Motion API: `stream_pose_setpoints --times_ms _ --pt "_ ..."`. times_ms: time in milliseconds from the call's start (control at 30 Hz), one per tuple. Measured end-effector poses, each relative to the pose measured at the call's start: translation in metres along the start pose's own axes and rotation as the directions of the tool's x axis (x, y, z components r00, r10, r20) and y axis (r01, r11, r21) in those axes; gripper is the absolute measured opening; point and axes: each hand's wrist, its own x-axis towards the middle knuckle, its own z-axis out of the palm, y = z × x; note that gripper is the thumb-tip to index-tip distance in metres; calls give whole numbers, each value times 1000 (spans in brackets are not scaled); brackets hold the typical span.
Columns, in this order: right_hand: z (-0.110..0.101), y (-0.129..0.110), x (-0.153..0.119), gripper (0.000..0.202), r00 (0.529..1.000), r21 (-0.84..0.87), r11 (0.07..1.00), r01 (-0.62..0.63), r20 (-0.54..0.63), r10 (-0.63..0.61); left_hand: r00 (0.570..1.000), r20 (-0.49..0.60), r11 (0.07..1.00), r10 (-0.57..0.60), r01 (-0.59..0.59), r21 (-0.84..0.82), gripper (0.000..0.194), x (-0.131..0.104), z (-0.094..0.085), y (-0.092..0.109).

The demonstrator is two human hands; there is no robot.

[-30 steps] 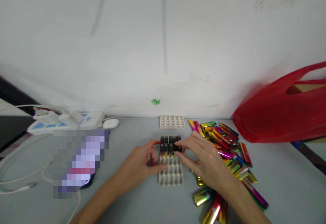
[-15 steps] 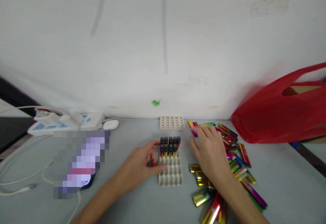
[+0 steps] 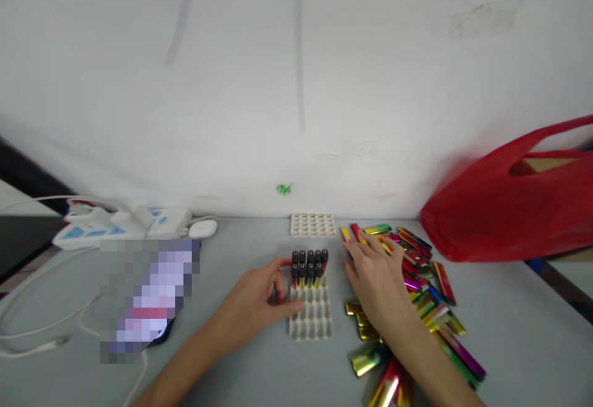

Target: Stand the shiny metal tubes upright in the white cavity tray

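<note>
A white pocketed tray (image 3: 311, 323) lies in front of me. Short black-topped cylinders that look like batteries (image 3: 310, 264) stand upright in its far rows; the near pockets hold nothing. My left hand (image 3: 259, 296) grips the tray's left side, thumb on the pockets and index finger against the far-left cylinder. To the right, my right hand (image 3: 377, 271) rests palm down over a loose pile of shiny coloured cylinders (image 3: 417, 283), fingers spread at its far left part. Its fingertips reach a yellow piece (image 3: 345, 233) and a red one; no piece is visibly gripped.
A second white tray (image 3: 312, 225) lies by the wall. At the left are a power strip (image 3: 162, 220), a white earbud-like case (image 3: 202, 228), cables and a blurred phone (image 3: 155, 289). A red bag (image 3: 500, 203) stands at the right.
My right hand has lowered a little onto the pile, and its fingers have spread apart. The left hand and the tray have kept their places.
</note>
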Motion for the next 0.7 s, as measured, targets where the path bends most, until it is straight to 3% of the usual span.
stream_pose_setpoints --times_ms 133,267,700 --pt "-4 -8 -1 33 998 -3 998 -59 -3 59 1000 4 1000 -5 5 6 62 -1 -1 0" --pt "-6 -12 -2 20 996 -35 996 -88 18 89 1000 5 1000 -5 5 -4 66 0 -2 3" --pt "0 -13 -5 20 998 -93 995 -41 -59 35 1000 5 1000 9 -9 21 65 -1 -2 2"
